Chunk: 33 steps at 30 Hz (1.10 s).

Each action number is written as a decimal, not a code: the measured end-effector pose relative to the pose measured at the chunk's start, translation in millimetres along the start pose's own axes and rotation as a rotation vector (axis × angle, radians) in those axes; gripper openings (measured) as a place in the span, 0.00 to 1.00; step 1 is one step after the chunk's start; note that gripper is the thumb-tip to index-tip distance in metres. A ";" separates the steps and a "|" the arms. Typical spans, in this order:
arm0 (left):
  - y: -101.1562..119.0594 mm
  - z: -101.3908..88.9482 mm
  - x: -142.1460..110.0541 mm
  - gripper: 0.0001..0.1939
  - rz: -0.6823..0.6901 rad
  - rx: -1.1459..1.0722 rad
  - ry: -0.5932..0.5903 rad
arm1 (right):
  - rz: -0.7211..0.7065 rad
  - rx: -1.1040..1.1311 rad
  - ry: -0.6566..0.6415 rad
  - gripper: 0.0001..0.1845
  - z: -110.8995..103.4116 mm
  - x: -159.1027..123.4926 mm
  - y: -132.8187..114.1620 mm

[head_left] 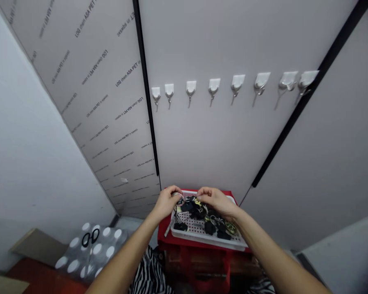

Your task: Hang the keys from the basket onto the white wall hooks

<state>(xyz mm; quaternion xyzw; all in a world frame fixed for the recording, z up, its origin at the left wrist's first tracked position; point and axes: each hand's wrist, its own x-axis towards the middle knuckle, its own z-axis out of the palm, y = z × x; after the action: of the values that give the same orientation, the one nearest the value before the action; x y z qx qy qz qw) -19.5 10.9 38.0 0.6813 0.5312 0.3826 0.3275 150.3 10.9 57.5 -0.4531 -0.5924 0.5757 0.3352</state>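
"Nearest entry?"
"White basket (202, 238) on a red surface (163, 243); holds black pieces (209, 228) and a gold wheel (231, 227)."
"Your hands?"
"Your left hand (168, 201): thumb and fingertips together on a pale loop (180, 195), basket's far left. Your right hand (216, 200): bent over the black pieces; grip, cannot tell."
"Farthest?"
"White hooks (214, 84), eight, panel-mounted."

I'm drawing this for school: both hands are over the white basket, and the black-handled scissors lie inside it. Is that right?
Not quite: in the head view, the scissors lie on the plastic-wrapped pack with white round tops, not inside the white basket.
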 end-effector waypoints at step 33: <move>105.0 -54.4 47.5 0.09 0.132 -0.610 0.226 | -0.487 -0.048 0.222 0.14 19.7 48.2 -169.2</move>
<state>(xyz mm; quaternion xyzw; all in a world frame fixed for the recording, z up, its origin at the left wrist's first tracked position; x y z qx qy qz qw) -10.3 36.1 162.7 0.5378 0.3800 0.6177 0.4299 89.1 60.4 216.1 -0.3654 -0.6569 0.4110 0.5158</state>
